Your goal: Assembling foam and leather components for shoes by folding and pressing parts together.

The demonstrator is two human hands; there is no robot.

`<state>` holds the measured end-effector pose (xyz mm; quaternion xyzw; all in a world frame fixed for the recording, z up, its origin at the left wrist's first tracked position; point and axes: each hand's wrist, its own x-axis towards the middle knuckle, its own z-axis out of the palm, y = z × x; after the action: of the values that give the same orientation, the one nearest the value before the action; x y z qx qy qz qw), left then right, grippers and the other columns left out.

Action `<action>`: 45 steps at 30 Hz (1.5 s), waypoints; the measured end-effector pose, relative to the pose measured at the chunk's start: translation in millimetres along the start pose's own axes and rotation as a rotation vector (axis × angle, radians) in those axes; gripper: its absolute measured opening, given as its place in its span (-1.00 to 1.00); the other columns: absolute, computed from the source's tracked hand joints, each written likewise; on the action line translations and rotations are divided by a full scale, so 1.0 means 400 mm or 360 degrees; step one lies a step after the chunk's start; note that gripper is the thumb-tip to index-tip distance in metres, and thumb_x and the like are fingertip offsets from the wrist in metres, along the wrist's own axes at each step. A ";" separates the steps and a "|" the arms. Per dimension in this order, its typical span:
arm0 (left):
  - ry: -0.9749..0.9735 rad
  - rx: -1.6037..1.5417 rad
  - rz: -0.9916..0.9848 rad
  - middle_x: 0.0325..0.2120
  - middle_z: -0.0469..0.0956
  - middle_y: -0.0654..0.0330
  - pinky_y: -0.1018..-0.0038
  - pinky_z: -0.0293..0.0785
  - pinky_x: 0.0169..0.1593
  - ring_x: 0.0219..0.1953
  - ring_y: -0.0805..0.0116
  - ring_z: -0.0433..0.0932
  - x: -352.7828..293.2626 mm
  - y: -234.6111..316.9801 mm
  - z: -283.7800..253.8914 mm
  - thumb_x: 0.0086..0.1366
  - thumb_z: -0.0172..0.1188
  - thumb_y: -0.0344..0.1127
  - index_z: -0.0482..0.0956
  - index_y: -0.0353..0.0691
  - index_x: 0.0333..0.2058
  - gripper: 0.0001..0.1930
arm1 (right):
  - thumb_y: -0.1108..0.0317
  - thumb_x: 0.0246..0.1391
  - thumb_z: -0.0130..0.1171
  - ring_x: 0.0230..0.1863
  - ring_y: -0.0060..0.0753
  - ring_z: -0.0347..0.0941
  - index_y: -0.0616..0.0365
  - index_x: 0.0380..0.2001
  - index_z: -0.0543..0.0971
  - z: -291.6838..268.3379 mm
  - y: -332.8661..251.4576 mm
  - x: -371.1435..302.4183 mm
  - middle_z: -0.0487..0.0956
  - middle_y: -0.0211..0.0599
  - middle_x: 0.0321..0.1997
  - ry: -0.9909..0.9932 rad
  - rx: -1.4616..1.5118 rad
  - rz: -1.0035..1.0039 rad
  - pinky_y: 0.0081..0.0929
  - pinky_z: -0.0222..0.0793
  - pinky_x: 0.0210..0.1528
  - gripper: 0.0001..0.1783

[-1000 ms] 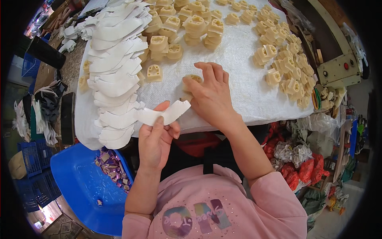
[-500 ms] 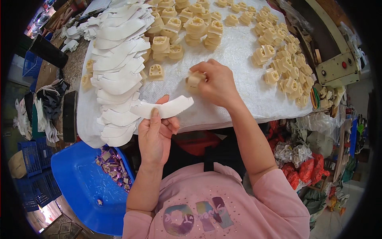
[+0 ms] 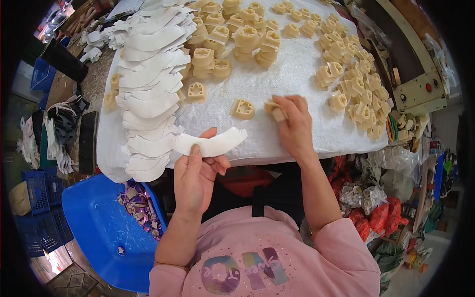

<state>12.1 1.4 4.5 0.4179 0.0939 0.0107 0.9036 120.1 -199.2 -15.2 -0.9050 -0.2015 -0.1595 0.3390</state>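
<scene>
My left hand [image 3: 195, 171] pinches a curved white strip [image 3: 217, 145] between thumb and fingers, its right end notched with small cuts. The strip is held over the near edge of the cloth-covered table, its left end by a long overlapping row of similar white strips [image 3: 148, 99]. To the right, my right hand [image 3: 296, 123] is closed on a small beige piece [image 3: 278, 113], blurred and partly hidden by the fingers. Between the hands and a little farther off, a beige hollow block [image 3: 242, 109] with small holes lies on the cloth, touched by neither hand.
Stacked beige blocks [image 3: 246, 39] stand at the back, and a large heap of them [image 3: 356, 84] covers the right side. A blue tub [image 3: 99, 222] with purple scraps sits below the table's left corner. A metal machine [image 3: 420, 91] borders the right.
My right hand has moved right and slightly nearer. A beige block now lies free where it was, while the hand holds a beige piece. My left hand still holds the strip, barely shifted.
</scene>
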 end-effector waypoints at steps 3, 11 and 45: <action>0.0020 0.0108 0.0022 -0.36 0.51 0.04 0.50 0.36 -0.32 -0.37 0.41 0.45 -0.013 -0.003 -0.006 0.43 -0.19 -0.18 0.29 -0.53 0.06 -0.54 | 0.64 -0.11 0.14 -0.22 -0.21 0.43 0.18 -0.12 0.49 -0.048 -0.069 -0.046 0.52 -0.21 -0.22 -0.0065 0.0822 0.0233 -0.45 0.36 -0.15 -0.61; 0.0026 0.0033 0.0175 -0.04 0.44 -0.05 0.44 0.43 0.01 -0.07 0.32 0.49 -0.044 -0.013 0.036 0.43 -0.19 -0.27 0.33 -0.57 0.02 -0.59 | 0.67 -0.13 0.17 -0.23 -0.20 0.48 0.18 -0.12 0.44 0.014 -0.198 -0.081 0.52 -0.15 -0.15 0.0127 0.1146 -0.0523 -0.42 0.42 -0.22 -0.57; 0.0204 0.1121 0.0595 -0.39 0.57 0.15 0.61 0.39 -0.23 -0.36 0.51 0.48 -0.055 0.036 0.018 0.32 0.03 -0.39 0.54 -0.49 -0.20 -0.76 | 0.44 -0.39 0.27 -0.31 -0.32 0.28 -0.03 -0.43 0.52 -0.019 -0.228 -0.060 0.49 -0.48 -0.36 0.0147 0.0129 -0.0718 -0.15 -0.06 -0.18 -0.70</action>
<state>-7.3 3.4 23.6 0.7103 0.0703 0.1682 0.6799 55.0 -147.9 30.1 -0.8144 -0.3893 -0.2644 0.3396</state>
